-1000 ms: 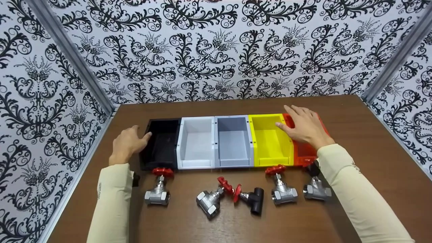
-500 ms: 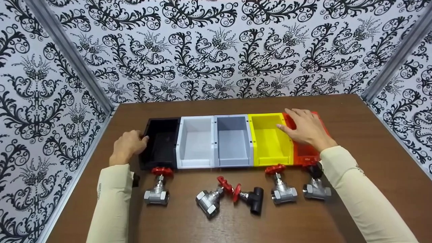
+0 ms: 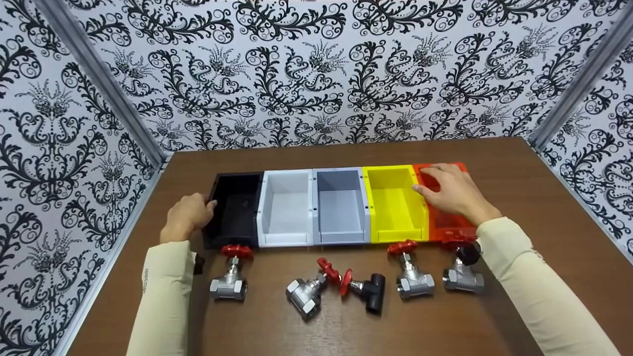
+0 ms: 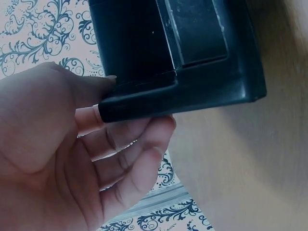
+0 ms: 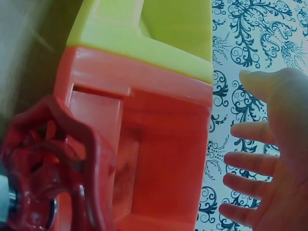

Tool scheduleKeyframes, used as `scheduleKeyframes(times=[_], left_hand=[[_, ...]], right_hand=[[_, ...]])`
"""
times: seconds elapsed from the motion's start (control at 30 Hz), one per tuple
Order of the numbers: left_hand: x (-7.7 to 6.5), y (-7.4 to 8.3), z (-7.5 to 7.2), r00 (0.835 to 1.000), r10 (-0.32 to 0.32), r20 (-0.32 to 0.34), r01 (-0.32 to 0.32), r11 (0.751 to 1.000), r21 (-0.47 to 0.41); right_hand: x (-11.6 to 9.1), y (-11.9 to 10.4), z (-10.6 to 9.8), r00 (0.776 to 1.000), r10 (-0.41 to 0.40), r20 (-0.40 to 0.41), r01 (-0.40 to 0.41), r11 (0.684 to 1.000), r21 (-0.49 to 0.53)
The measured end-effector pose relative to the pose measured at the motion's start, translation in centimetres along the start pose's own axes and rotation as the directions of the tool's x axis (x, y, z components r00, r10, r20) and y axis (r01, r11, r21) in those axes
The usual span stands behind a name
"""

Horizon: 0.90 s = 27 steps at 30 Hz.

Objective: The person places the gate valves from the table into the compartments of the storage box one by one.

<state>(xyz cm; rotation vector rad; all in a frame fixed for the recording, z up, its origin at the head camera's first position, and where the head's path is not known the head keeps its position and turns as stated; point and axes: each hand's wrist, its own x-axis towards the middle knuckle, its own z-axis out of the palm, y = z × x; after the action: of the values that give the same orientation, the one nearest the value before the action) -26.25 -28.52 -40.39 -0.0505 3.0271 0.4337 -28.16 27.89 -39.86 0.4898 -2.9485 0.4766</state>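
Observation:
My left hand [image 3: 190,215] holds the left side wall of a black bin [image 3: 240,217]. In the left wrist view its thumb lies inside the wall and its fingers bend against the outside. My right hand [image 3: 457,193] is over the red bin [image 3: 447,222] at the row's other end. Its fingers [image 5: 250,163] are spread and nearly straight, holding nothing, in the right wrist view. White [image 3: 289,212], grey [image 3: 341,212] and yellow [image 3: 395,212] bins stand side by side between these two.
Several gate valves with red handwheels lie before the bins: steel valves [image 3: 229,287], [image 3: 415,285] at left and right, a tilted one [image 3: 305,296] and a black valve [image 3: 375,292] mid-row. A steel valve with a black part [image 3: 463,279] lies by my right sleeve. Patterned walls [image 3: 316,74] surround the table.
My left hand has lowered slightly and closed on the black bin's side wall. My right hand has shifted a little right and down over the red bin. The valves lie as before.

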Motion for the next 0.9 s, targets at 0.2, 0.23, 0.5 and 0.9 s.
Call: scheduleKeyframes(times=[0.2,0.23,0.5,0.9], left_hand=[[0.0,0.0,-0.1,1.0,-0.021,-0.003,0.021,1.0,-0.008],[0.0,-0.1,-0.1,1.0,-0.026,-0.003,0.026,1.0,-0.011],[-0.2,0.0,-0.2,0.998,-0.057,-0.02,0.056,0.998,-0.038],[0.0,-0.2,0.1,0.998,-0.066,-0.004,0.066,0.997,-0.033]], right_hand=[[-0.7,0.0,-0.4,1.0,0.004,0.017,-0.004,0.999,0.033],[-0.9,0.0,-0.5,1.0,0.005,0.022,-0.005,0.999,0.038],[-1.8,-0.5,-1.2,0.998,0.012,0.057,-0.016,0.998,0.06],[-2.9,-0.6,-1.5,0.998,-0.008,0.07,0.001,0.996,0.094]])
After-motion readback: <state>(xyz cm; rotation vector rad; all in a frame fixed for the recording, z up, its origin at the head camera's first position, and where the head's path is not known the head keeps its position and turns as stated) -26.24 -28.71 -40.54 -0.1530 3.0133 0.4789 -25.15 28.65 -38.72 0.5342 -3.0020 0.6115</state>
